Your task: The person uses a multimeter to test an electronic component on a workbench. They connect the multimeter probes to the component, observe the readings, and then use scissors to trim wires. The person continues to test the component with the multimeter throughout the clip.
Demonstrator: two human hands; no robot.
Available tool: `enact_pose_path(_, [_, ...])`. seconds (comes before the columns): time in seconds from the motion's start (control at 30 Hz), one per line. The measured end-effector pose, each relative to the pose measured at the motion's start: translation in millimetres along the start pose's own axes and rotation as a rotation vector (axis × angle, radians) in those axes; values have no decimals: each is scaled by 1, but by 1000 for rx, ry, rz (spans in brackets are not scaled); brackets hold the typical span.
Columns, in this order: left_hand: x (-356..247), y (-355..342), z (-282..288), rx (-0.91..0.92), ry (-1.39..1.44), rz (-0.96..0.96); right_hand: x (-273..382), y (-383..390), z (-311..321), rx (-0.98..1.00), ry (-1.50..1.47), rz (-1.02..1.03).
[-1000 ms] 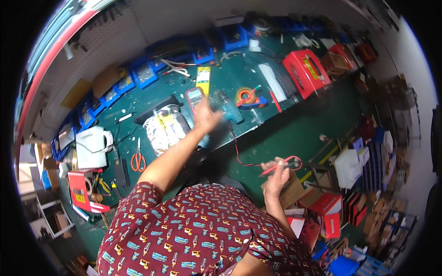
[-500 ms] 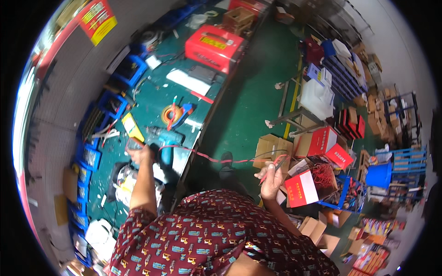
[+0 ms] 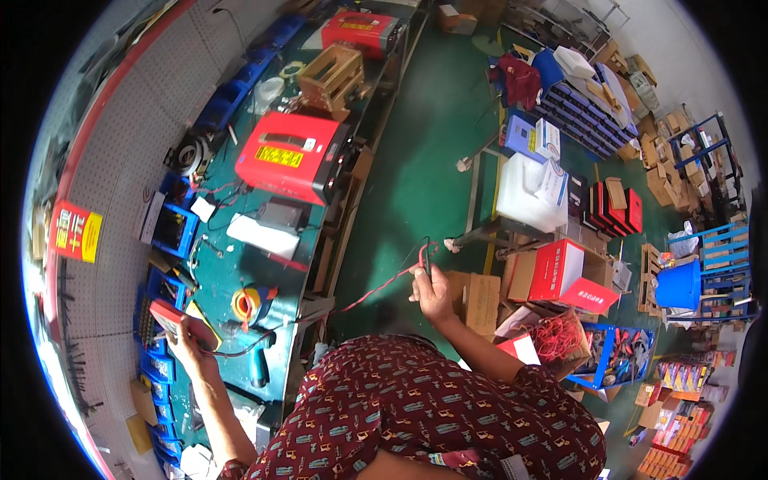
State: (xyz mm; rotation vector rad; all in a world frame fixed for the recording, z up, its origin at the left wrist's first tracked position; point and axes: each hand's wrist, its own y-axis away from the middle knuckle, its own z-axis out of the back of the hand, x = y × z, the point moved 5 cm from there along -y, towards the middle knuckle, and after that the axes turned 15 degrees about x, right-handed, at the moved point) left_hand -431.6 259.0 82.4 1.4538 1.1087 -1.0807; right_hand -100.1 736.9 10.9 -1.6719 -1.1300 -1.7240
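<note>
My left hand (image 3: 186, 342) is closed around a small flat handheld device with a red edge (image 3: 166, 314), over the green workbench at the left. A yellow flat object (image 3: 205, 322) lies just beyond those fingers. A red-and-black cable (image 3: 370, 299) runs from near my left hand across the bench edge to my right hand (image 3: 433, 295). There, my fingers pinch a thin dark probe-like end (image 3: 426, 254) upright, with a red lead looping beside it. Near my left hand on the bench are a roll of orange tape (image 3: 246, 304) and a teal power drill (image 3: 258, 364).
A red machine case (image 3: 284, 156) stands on the bench, with a wooden crate (image 3: 330, 76) behind it. Blue bins (image 3: 174, 230) line the wall side. At my right are cardboard boxes (image 3: 482, 304), red wire coils (image 3: 554, 336) and a blue tool crate (image 3: 612, 356).
The view has swung, so the bench sits further left and lower. My left hand now shows the red-edged device lifted, and my right hand is raised with the probe-like end pointing up.
</note>
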Motion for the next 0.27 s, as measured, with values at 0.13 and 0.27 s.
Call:
enact_pose_path(0.13, [-54, -6, -150, 185, 74, 10, 37, -65, 39, 11, 33, 46])
enact_pose_path(0.27, [-44, -36, -257, 396, 204, 31, 48, -119, 70, -62, -40, -4])
